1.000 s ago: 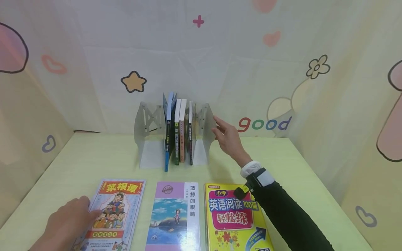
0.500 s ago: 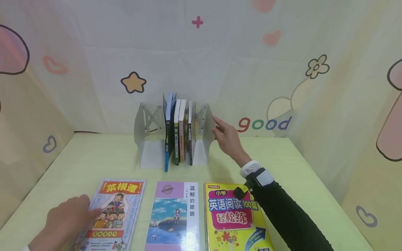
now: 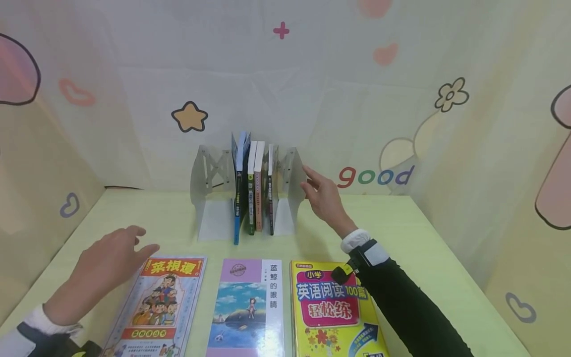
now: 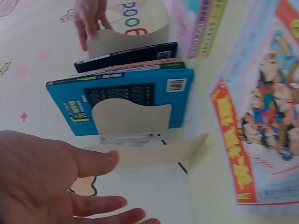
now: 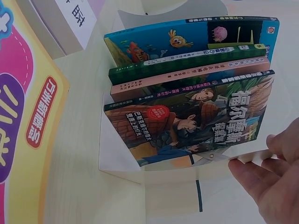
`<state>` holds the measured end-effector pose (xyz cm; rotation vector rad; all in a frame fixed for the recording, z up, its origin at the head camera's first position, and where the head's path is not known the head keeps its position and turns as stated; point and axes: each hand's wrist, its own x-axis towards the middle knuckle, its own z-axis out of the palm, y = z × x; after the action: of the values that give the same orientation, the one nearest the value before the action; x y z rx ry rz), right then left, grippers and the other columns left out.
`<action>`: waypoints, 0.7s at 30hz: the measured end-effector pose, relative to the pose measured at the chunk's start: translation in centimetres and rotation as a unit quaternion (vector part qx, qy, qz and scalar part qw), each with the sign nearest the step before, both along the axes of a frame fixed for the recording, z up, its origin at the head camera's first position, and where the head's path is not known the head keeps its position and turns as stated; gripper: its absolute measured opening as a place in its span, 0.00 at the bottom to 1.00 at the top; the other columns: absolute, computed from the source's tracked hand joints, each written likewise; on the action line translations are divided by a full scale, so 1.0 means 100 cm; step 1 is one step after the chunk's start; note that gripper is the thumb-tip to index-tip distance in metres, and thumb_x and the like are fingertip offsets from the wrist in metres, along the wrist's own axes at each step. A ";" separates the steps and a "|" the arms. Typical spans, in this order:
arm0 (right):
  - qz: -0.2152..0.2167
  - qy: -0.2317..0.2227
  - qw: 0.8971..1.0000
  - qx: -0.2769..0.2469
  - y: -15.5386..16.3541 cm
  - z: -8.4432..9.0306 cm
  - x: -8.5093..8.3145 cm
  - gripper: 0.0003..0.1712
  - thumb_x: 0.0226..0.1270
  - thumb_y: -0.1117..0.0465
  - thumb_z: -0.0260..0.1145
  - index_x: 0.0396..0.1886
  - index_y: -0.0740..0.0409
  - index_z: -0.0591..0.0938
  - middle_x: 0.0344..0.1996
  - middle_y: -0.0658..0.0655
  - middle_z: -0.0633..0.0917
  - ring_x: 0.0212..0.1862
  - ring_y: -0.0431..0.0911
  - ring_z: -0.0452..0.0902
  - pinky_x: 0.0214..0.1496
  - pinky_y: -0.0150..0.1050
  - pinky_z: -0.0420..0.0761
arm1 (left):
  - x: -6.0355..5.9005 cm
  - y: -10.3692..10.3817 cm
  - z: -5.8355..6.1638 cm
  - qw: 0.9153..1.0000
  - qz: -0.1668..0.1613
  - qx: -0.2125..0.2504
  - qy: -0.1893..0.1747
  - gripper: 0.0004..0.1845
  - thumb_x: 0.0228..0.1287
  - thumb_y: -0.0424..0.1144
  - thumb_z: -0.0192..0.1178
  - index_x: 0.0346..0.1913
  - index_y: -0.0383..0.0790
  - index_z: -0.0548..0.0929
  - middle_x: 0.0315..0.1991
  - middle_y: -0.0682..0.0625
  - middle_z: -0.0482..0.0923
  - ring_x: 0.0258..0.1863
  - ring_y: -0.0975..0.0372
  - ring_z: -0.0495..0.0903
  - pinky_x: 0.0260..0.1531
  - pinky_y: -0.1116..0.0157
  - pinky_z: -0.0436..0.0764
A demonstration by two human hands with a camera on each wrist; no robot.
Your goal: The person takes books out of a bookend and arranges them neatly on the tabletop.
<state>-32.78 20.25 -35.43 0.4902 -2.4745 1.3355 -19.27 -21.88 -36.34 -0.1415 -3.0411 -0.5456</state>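
Observation:
A grey metal bookend rack [image 3: 296,191] stands at the back of the table. Between its end panels several books stand upright, including a blue one [image 4: 173,107], a green-spined one [image 5: 187,63], a pink-spined one [image 5: 187,77] and a dark one with a detective cover [image 5: 187,121]. My right hand [image 3: 327,201] pinches the edge of the rack's right panel between thumb and fingers. My left hand [image 3: 111,258] hovers over the top left of a comic-covered book [image 3: 165,302], thumb and fingers apart and nothing in them. In the left wrist view the left panel is beyond its thumb.
Right of the comic-covered book lie a purple-and-white book [image 3: 245,307] and a yellow English reading book [image 3: 332,302], in a row along the front of the pale table [image 3: 147,218]. A patterned curtain [image 3: 250,84] hangs close behind the rack.
My left hand has left the comic-covered book's left edge and moved up and forward, fingers spreading. The right hand, the rack and the books have stayed in place.

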 end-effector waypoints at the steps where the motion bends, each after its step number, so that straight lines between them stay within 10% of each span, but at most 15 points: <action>1: -0.001 -0.001 1.000 0.001 0.000 0.001 0.000 0.32 0.77 0.68 0.63 0.78 0.60 0.68 0.74 0.62 0.71 0.69 0.58 0.74 0.55 0.48 0.85 | -0.003 0.003 0.004 1.000 -0.005 0.012 0.012 0.34 0.72 0.50 0.64 0.64 0.21 0.74 0.54 0.26 0.79 0.51 0.33 0.79 0.31 0.43 0.83; 21: 0.007 0.014 1.000 -0.015 0.000 -0.003 0.000 0.32 0.77 0.70 0.62 0.77 0.61 0.68 0.73 0.63 0.71 0.68 0.59 0.75 0.52 0.47 0.86 | -0.079 0.068 0.054 0.975 -0.026 0.204 0.080 0.33 0.78 0.37 0.56 0.77 0.25 0.58 0.69 0.25 0.66 0.66 0.36 0.70 0.59 0.39 0.77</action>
<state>-32.82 20.26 -35.71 0.5176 -2.4291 1.3590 -27.16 -15.08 -30.97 -0.2348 -2.7078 -1.0877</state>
